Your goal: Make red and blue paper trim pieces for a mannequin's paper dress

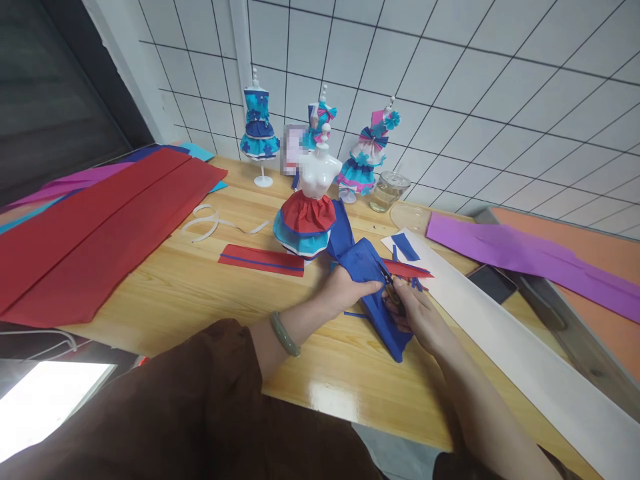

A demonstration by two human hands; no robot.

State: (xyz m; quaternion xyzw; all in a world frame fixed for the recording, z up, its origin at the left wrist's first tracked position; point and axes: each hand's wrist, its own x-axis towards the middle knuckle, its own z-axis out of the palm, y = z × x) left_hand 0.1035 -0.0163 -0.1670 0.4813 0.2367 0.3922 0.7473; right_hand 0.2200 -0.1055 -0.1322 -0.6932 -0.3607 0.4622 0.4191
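- Blue sheet (364, 259) is being held above the table (200, 300), in front and to the right of the near dress form (319, 173); one end is trailing back past the form's skirt (309, 215), the other is hanging toward the near edge.
- Blue sheet is being gripped by the left hand (345, 292): thumb is being laid over it, pointing at the right hand (414, 312); the other fingers are mostly being hidden by the sheet.
- Scissors (395, 301) are being held by the right hand, fingers being curled round the handles; exact finger placement cannot be told.
- Dark blades are being directed at the sheet's edge, just beside the left thumb; whether they are being held apart cannot be told.
- Green bangle (285, 334) is being worn on the left wrist.
- Striped red strip (261, 260) is being kept flat left of the blue sheet; a second red strip (407, 269) is being partly covered by the right hand's work area.
- Blue patch (405, 246) is being supported by the long white sheet (520, 353); phone (493, 283) is being partly overlapped by purple sheet (530, 262).
- Left side is being taken up by large red sheets (115, 227); narrow white ribbon (205, 219) is being left in a loose curl between them and the near form.
- Behind, three dressed forms (257, 123) and a glass jar (387, 191) are being lined up near the tiled wall (450, 87).
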